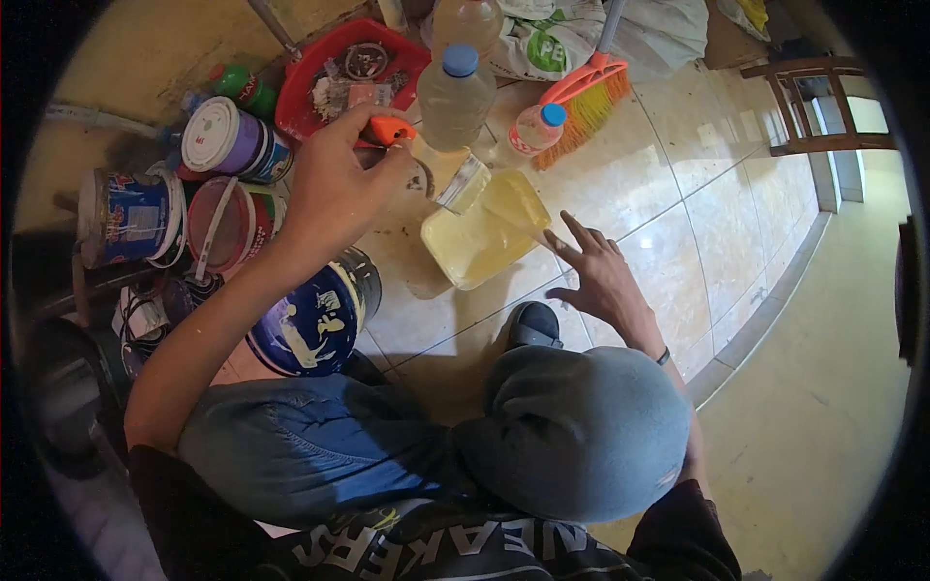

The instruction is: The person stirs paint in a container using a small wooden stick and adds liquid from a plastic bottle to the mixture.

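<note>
My left hand (344, 169) is closed on the orange handle (390, 129) of what appears to be a paintbrush, its flat pale head (463, 185) tilted down at the upper left edge of a rectangular tray (455, 254) coated in pale yellow paint. My right hand (596, 266) has its fingers spread at the right side of the tray; whether a fingertip touches it or the pale streak inside is unclear. A large blue lidded bucket (310, 324), spattered with cream paint, stands below and left of the tray.
Several paint containers (218, 136) crowd the left. Behind the tray are a large bottle (453, 102), a small bottle (536, 133), a red dustpan (295, 107), an orange broom (591, 107) and white sacks (649, 34). My shoe (533, 324) rests on the tiles. A wooden frame (814, 145) stands right.
</note>
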The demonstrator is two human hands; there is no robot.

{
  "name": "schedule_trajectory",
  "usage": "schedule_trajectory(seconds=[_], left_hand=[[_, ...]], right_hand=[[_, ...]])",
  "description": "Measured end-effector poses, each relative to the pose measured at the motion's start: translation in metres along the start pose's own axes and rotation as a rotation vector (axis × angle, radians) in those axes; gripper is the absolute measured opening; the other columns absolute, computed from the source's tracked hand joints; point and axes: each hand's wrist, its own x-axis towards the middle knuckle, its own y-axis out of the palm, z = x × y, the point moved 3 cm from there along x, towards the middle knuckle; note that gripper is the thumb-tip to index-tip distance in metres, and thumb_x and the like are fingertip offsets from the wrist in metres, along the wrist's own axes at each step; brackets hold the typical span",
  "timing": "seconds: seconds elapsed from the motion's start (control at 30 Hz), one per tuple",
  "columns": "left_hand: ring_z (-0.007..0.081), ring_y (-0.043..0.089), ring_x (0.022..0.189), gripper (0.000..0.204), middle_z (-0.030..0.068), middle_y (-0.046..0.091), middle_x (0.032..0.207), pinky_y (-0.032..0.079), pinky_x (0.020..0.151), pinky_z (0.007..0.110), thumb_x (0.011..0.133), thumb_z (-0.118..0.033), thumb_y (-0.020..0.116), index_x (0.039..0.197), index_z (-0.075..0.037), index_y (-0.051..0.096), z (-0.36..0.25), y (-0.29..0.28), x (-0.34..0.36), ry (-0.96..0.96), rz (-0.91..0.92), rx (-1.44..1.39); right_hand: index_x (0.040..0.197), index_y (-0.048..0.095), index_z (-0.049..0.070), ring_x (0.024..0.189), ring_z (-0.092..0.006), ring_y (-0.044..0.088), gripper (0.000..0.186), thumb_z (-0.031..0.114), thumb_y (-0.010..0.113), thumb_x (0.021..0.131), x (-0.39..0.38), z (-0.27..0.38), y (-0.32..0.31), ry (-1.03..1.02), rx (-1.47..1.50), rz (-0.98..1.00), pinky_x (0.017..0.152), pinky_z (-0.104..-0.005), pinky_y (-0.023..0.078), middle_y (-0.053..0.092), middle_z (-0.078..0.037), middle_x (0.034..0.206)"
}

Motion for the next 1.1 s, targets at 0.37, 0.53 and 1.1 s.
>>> schedule_trajectory(seconds=[0.37,0.53,1.1], left_hand=[[0.0129,0.069,0.096,0.026,0.0092,0.072,0.111,0.058,0.088,0.028,0.102,-0.007,0.068,0.125,0.003,0.065,0.013,-0.004,0.001,-0.046,0.022,0.017],[0.0124,0.069,0.097,0.026,0.0089,0.072,0.111,0.058,0.089,0.028,0.102,-0.008,0.068,0.125,0.003,0.066,0.013,-0.004,-0.002,-0.039,0.039,0.037],[0.0128,0.069,0.096,0.022,0.0088,0.073,0.105,0.058,0.087,0.03,0.1,-0.008,0.069,0.119,0.003,0.068,0.014,0.004,-0.002,0.001,0.008,0.033]], right_hand=[[0.112,0.067,-0.004,0.1,-0.0279,0.078,0.048,0.03,0.09,0.088,0.135,-0.039,-0.01,0.432,0.67,-0.737,0.088,-0.038,0.061,0.078,-0.02,0.109],[0.112,0.065,-0.001,0.099,-0.0283,0.079,0.042,0.028,0.086,0.091,0.132,-0.031,-0.012,0.409,0.645,-0.784,0.082,-0.0384,0.063,0.079,-0.018,0.101],[0.11,0.063,0.001,0.085,-0.0407,0.076,0.029,0.021,0.079,0.096,0.124,-0.025,-0.015,0.315,0.548,-0.752,0.072,-0.0427,0.059,0.076,-0.022,0.097]])
